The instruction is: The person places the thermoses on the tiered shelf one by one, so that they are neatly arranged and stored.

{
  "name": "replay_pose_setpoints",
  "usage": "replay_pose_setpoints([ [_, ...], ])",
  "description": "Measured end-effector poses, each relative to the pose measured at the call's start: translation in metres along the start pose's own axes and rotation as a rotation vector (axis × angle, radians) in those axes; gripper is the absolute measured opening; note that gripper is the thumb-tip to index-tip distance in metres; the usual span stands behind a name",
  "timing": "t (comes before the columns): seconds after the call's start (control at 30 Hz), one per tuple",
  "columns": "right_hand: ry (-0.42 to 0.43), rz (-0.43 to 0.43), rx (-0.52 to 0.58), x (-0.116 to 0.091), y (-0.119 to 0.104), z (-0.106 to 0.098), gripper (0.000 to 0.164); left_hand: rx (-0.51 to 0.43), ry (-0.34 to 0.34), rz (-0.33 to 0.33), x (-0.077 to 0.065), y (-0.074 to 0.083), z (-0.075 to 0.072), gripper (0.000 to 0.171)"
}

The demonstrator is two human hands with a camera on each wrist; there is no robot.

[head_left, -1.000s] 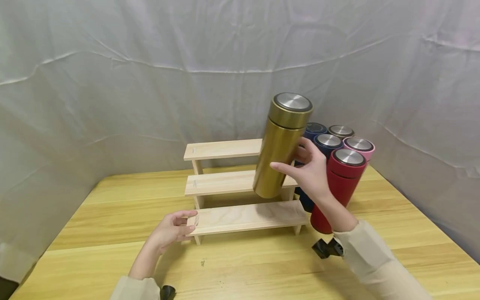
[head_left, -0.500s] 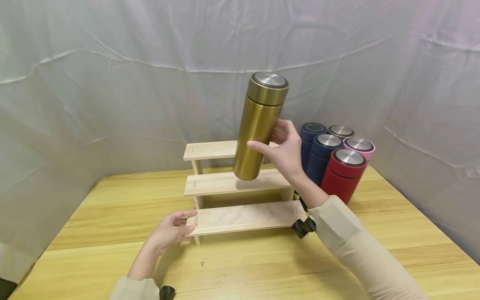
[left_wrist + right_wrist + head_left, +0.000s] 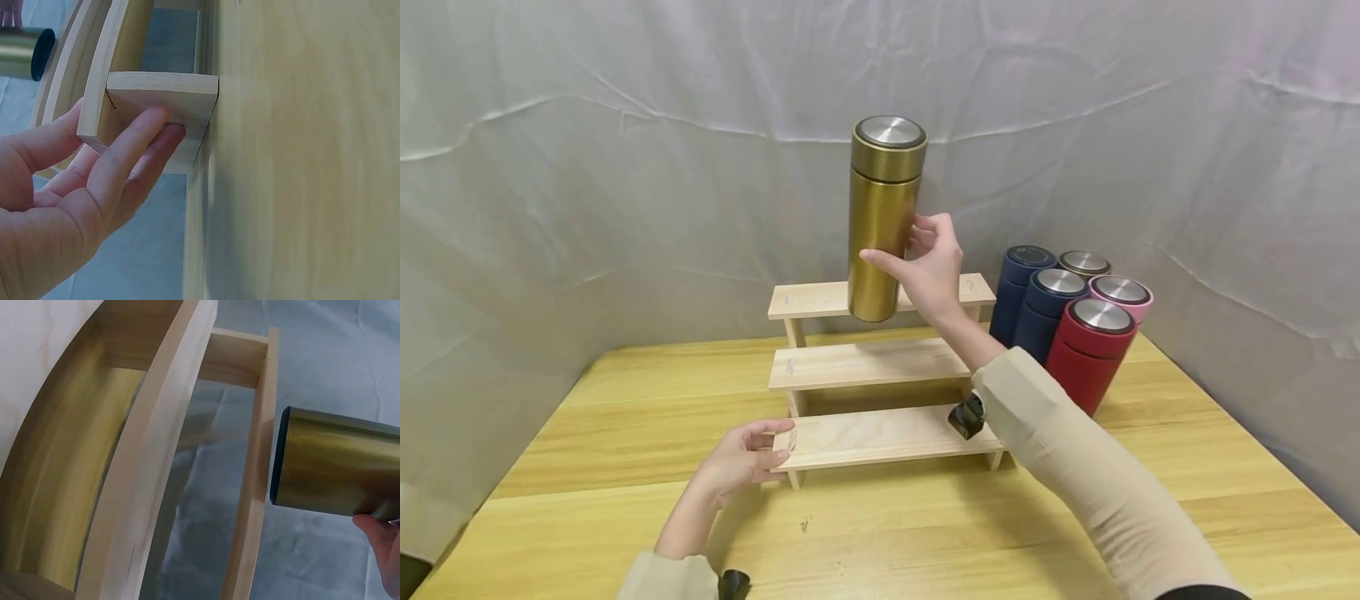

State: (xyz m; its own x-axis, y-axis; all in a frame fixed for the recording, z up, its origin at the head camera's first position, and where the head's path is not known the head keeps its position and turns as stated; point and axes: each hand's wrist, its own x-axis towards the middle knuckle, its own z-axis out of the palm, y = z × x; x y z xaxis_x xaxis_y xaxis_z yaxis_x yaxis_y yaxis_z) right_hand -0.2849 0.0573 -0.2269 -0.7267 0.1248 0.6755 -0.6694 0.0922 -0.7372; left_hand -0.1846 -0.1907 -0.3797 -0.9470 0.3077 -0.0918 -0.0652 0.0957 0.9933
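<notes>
My right hand (image 3: 931, 271) grips a gold thermos (image 3: 886, 212) with a silver-topped lid round its lower body. The thermos is nearly upright; in the right wrist view its dark base (image 3: 279, 456) hangs just clear of the top step. Below it stands a three-step wooden display rack (image 3: 895, 433). At the rack's lowest step, my left hand (image 3: 747, 454) holds the left end between thumb and fingers. In the left wrist view, the fingertips (image 3: 156, 119) lie against the end support under the board (image 3: 94, 106).
Right of the rack several thermoses stand close together: a red one (image 3: 1086, 358), two navy ones (image 3: 1041, 321), a pink one (image 3: 1138, 308) and another with a dark-rimmed silver lid (image 3: 1084, 263). A grey cloth (image 3: 700, 192) hangs behind the wooden table (image 3: 865, 542).
The gold thermos has moved left and up in my right hand, from beside the other thermoses to over the top step, and become more upright. My left hand has stayed put.
</notes>
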Motion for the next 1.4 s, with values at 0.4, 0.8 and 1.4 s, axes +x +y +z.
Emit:
replay_pose_setpoints([
  [0.4, -0.037, 0.018, -0.075, 0.012, 0.006, 0.019, 0.06, 0.008, 0.009, 0.002, 0.0, 0.001, 0.001, 0.046],
  [0.8, -0.067, -0.002, -0.078, 0.02, 0.012, 0.024, 0.062, 0.009, -0.007, 0.011, -0.002, 0.005, 0.002, 0.046],
  [1.4, -0.26, 0.067, -0.226, 0.016, 0.021, 0.007, 0.071, 0.001, -0.021, 0.012, 0.0, 0.002, 0.001, 0.047],
])
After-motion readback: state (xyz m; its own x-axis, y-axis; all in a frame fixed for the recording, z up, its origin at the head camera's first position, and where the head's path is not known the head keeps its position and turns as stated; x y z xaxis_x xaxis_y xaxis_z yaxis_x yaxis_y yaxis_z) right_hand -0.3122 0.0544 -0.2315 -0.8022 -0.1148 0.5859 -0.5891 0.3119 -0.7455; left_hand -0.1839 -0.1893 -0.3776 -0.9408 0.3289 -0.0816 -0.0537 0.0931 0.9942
